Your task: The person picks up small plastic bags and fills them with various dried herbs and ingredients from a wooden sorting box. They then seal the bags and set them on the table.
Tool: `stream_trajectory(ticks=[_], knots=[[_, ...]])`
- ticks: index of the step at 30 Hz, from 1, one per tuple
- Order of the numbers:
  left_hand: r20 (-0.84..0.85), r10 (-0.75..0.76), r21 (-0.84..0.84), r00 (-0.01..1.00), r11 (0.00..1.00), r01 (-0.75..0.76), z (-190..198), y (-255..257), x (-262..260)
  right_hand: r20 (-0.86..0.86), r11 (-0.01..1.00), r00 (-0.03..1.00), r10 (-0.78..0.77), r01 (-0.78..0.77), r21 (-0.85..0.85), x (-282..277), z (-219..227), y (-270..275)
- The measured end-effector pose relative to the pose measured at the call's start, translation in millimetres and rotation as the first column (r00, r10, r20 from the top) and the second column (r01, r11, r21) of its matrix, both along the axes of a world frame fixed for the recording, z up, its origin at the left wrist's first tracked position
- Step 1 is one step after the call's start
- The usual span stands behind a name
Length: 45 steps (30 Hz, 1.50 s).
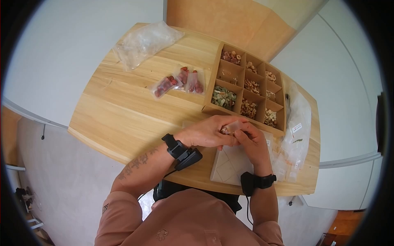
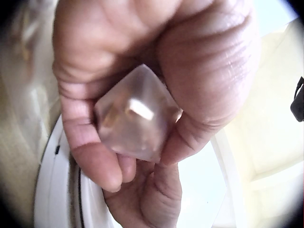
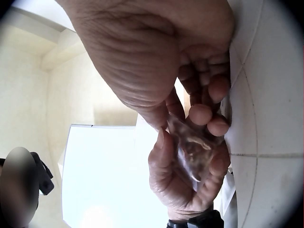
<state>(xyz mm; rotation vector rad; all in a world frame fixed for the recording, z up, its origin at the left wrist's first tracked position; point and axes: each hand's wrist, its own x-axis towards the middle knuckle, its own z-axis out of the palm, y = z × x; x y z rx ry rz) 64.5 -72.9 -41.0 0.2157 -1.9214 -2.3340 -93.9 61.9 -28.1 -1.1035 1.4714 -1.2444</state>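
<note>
Both hands meet near the table's front edge, around a small translucent sachet [image 1: 230, 127] with dried light-brown pieces inside. My left hand [image 1: 207, 132] curls its fingers and thumb round it; in the left wrist view the sachet [image 2: 137, 116] sits between them, one corner toward the palm. From the other side my right hand [image 1: 255, 144] pinches the sachet's edge with thumb and fingers. The right wrist view has the sachet [image 3: 194, 154] below the right fingertips, cradled by the left hand [image 3: 178, 185]. A white panel with thin lines [image 1: 230, 164] lies under the hands.
Beyond the hands stands a cardboard box [image 1: 244, 116] divided into compartments of dried herbs and slices. Several sachets of red fruit [image 1: 166, 85] lie left of it. A large clear bag [image 1: 147, 43] is at the back left, and crumpled plastic [image 1: 299, 131] covers the right edge.
</note>
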Motion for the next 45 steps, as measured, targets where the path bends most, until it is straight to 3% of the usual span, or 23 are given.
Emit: stream_trajectory(ticks=[7,19,25,29,40,45], knots=[[-0.006,-0.009,-0.014,1.000,1.000,0.009,5,-1,1,-0.090,1.000,0.996,-0.009,0.007,-0.013,-1,-1,0],[-0.123,0.012,0.075,0.992,0.997,-0.003,4,-1,1,-0.074,0.999,0.996,-0.041,0.041,0.001,-2,4,3],[-0.094,0.103,0.161,0.990,0.983,-0.087,11,-8,4,0.087,0.993,0.990,-0.107,0.111,-0.048,-3,0,4],[-0.127,0.188,0.199,0.974,0.967,-0.161,10,-9,7,0.091,0.994,0.990,-0.105,0.107,-0.023,-4,2,7],[-0.139,0.210,0.150,0.968,0.971,-0.189,12,-10,7,0.042,0.994,0.994,-0.098,0.096,0.048,-2,12,9],[-0.152,0.149,0.097,0.977,0.986,-0.135,6,-10,6,0.007,0.987,0.990,-0.139,0.139,-0.075,2,9,7]])
